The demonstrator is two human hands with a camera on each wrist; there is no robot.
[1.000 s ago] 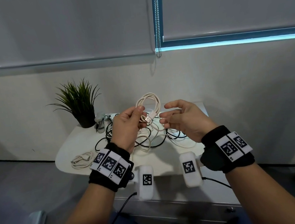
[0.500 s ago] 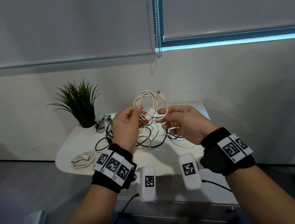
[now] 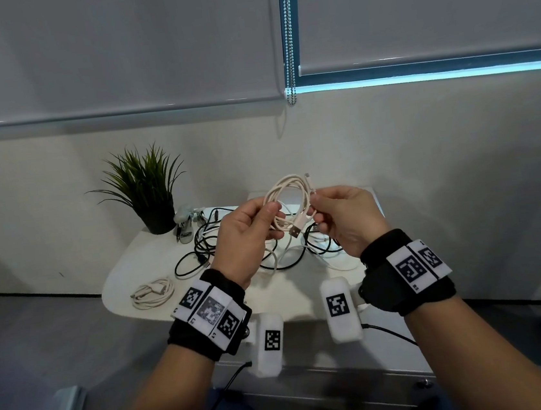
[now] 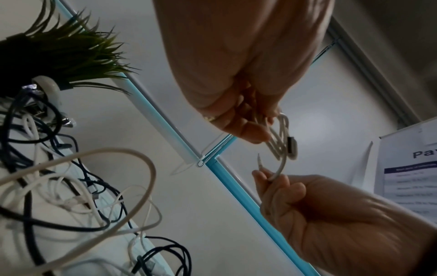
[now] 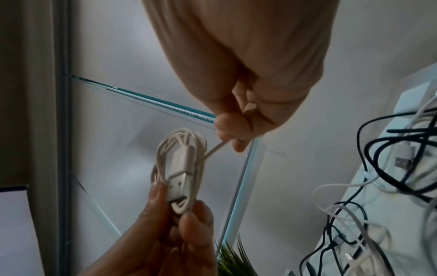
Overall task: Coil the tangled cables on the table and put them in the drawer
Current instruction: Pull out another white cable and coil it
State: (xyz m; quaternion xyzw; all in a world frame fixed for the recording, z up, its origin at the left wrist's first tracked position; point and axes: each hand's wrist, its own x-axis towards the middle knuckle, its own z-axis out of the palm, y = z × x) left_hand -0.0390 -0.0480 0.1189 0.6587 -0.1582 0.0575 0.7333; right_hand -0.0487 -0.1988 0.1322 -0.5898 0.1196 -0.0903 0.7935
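Observation:
I hold a white cable coil [image 3: 289,192] in the air above the table. My left hand [image 3: 272,218] pinches its loops between thumb and fingers, and the USB plug [image 3: 295,230] hangs below the coil. My right hand [image 3: 314,200] pinches the cable's free end [image 3: 308,180] just right of the coil. In the right wrist view the coil [image 5: 182,149] and plug [image 5: 179,179] sit in the left hand's fingers [image 5: 189,222]. A tangle of black and white cables [image 3: 206,245] lies on the white table [image 3: 134,264]. Another coiled white cable [image 3: 152,292] lies at the table's front left.
A potted plant [image 3: 149,191] and a small metal tool [image 3: 185,228] stand at the table's back left. A blind's bead chain [image 3: 286,34] hangs on the wall behind. A grey cabinet front [image 3: 316,378] runs below the table's near edge.
My right hand has carried the free end up and over to the coil's right side. Both hands have drawn closer together, and the coil has one more loop.

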